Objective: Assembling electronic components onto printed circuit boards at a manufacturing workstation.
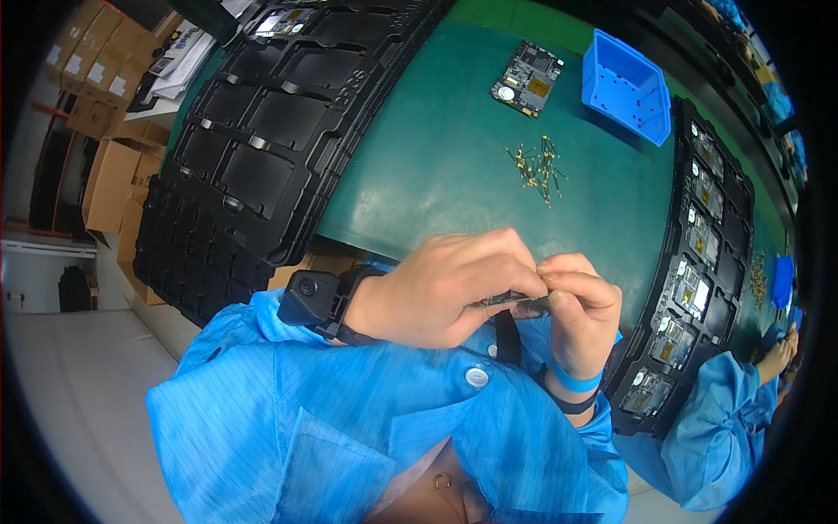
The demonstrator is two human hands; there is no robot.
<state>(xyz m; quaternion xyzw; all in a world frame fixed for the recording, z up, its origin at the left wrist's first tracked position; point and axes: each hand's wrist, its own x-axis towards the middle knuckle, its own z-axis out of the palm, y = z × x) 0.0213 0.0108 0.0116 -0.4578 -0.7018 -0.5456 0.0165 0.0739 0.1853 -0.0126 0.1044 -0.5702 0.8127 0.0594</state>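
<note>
Blackish, a thin piece [499, 299] was pinched by my left hand [449, 288] and right hand [583, 307], seemingly for steadiness, with short cables [532, 168] beyond my fingers, likely for reach.

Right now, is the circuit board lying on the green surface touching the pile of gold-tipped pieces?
Apart: the head view shows bare green surface between the circuit board and the pile.
</note>
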